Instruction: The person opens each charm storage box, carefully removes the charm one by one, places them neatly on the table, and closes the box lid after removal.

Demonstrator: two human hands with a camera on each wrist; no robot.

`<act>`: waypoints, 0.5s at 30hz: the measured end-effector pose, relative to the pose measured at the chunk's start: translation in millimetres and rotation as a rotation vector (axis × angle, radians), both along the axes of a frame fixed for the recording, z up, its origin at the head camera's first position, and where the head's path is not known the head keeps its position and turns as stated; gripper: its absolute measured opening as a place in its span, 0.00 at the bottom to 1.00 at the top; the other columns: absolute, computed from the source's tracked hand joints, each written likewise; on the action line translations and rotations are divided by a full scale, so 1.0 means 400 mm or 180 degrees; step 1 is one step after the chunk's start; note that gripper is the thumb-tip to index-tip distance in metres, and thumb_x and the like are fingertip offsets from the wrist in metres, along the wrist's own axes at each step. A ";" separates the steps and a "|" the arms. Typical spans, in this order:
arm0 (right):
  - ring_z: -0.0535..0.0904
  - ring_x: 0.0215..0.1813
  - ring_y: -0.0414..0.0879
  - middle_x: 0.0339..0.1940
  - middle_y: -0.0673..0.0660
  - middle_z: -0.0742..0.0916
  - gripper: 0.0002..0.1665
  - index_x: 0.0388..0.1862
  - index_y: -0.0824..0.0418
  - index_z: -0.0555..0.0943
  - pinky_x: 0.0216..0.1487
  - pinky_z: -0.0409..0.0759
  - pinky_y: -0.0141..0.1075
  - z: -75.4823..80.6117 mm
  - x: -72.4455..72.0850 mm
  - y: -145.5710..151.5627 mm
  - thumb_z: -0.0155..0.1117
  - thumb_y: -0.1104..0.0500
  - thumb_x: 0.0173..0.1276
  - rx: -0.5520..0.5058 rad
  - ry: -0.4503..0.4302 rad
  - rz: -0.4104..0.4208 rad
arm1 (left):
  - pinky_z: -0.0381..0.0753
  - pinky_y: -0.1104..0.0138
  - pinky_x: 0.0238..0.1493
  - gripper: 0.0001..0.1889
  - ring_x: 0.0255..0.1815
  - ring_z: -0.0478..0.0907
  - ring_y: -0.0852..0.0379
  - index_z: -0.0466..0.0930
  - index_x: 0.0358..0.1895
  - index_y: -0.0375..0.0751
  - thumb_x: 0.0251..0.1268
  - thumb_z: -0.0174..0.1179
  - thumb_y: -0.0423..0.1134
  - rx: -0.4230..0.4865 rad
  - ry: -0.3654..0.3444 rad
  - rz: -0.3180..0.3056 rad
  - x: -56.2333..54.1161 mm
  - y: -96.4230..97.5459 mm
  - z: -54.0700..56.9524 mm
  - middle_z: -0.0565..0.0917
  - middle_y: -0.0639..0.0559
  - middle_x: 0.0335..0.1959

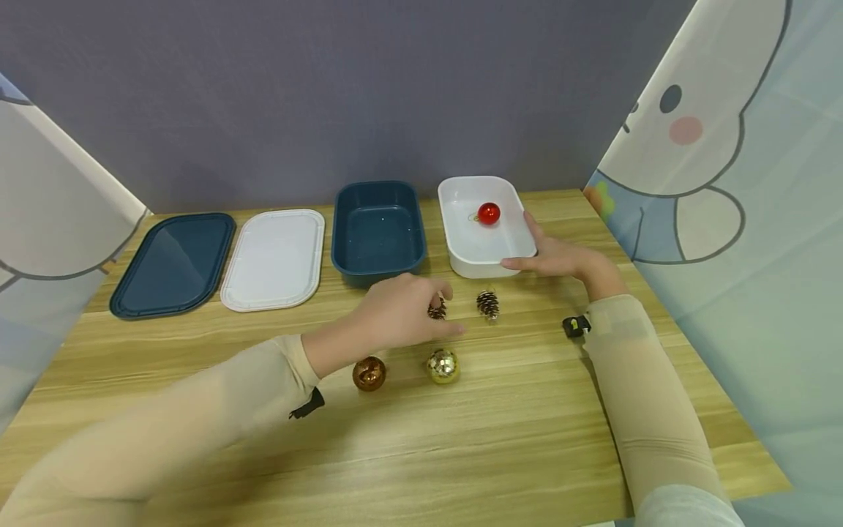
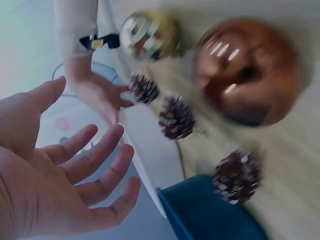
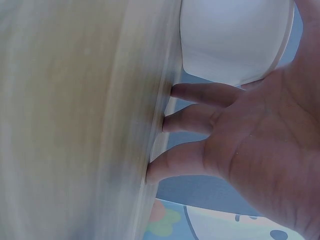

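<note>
My left hand (image 1: 402,311) hovers with spread, relaxed fingers over a pine cone (image 1: 437,308), its palm bare in the left wrist view. A second pine cone (image 1: 488,304) lies to its right. A third pine cone (image 2: 237,177) shows in the left wrist view, hidden under the hand from the head. Below the left hand are a copper ball ornament (image 1: 369,373) and a gold mirrored ball ornament (image 1: 443,366). My right hand (image 1: 560,256) rests at the right side of the white container (image 1: 477,269), thumb at its near corner, other fingers spread down to the table. A red ball ornament (image 1: 489,214) lies inside this container.
A dark blue container (image 1: 378,274) stands left of the white one. Further left lie a white lid (image 1: 273,260) and a dark blue lid (image 1: 174,263), flat on the wooden table (image 1: 421,454). A grey panel (image 1: 369,95) rises behind the table.
</note>
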State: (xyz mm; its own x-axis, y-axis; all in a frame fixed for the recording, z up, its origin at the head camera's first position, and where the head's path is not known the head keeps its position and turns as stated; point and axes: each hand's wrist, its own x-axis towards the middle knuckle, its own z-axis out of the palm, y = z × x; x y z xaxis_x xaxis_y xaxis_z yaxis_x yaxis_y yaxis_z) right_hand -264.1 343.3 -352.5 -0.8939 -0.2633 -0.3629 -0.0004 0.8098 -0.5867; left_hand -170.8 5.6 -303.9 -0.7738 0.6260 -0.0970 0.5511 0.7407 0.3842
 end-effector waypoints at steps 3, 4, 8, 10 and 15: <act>0.53 0.88 0.67 0.90 0.69 0.42 0.78 0.86 0.48 0.16 0.85 0.55 0.66 0.001 -0.001 -0.001 0.67 0.28 0.71 -0.0010 0.0003 0.0004 | 0.89 0.57 0.44 0.30 0.47 0.88 0.56 0.85 0.62 0.50 0.67 0.69 0.67 0.0018 -0.0071 0.0049 -0.028 0.017 0.023 0.91 0.54 0.51; 0.54 0.87 0.67 0.90 0.69 0.43 0.78 0.85 0.48 0.16 0.85 0.55 0.67 0.000 -0.001 -0.001 0.67 0.28 0.71 -0.0011 0.0006 0.0006 | 0.89 0.57 0.45 0.30 0.48 0.88 0.56 0.85 0.62 0.50 0.68 0.68 0.67 0.0029 -0.0094 0.0071 -0.038 0.023 0.030 0.91 0.54 0.52; 0.55 0.87 0.67 0.91 0.69 0.43 0.78 0.86 0.48 0.16 0.84 0.56 0.67 -0.001 -0.004 -0.001 0.68 0.30 0.71 -0.0061 0.0011 -0.0008 | 0.88 0.56 0.45 0.29 0.47 0.88 0.55 0.85 0.61 0.49 0.69 0.67 0.66 0.0044 -0.0104 0.0136 -0.085 0.052 0.052 0.91 0.54 0.50; 0.56 0.86 0.67 0.90 0.70 0.44 0.78 0.86 0.48 0.16 0.84 0.57 0.67 -0.004 -0.005 0.000 0.69 0.31 0.71 -0.0078 0.0008 -0.0019 | 0.87 0.56 0.44 0.29 0.45 0.87 0.55 0.84 0.61 0.48 0.70 0.67 0.65 0.0038 -0.0094 0.0181 -0.117 0.070 0.057 0.91 0.54 0.48; 0.61 0.83 0.67 0.90 0.72 0.47 0.76 0.86 0.49 0.16 0.82 0.60 0.68 -0.014 -0.012 0.001 0.68 0.33 0.73 -0.0066 0.0010 -0.0016 | 0.85 0.59 0.43 0.27 0.44 0.86 0.56 0.84 0.58 0.46 0.71 0.67 0.63 0.0158 -0.0114 0.0233 -0.213 0.118 0.056 0.91 0.53 0.47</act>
State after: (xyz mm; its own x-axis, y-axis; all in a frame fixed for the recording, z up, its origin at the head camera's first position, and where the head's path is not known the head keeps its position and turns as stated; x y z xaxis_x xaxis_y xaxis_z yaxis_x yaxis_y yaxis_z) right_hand -268.7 343.5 -358.1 -0.8963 -0.2661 -0.3546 0.0019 0.7975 -0.6033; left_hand -255.9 52.8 -281.6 -0.8142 0.5727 -0.0956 0.4815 0.7580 0.4399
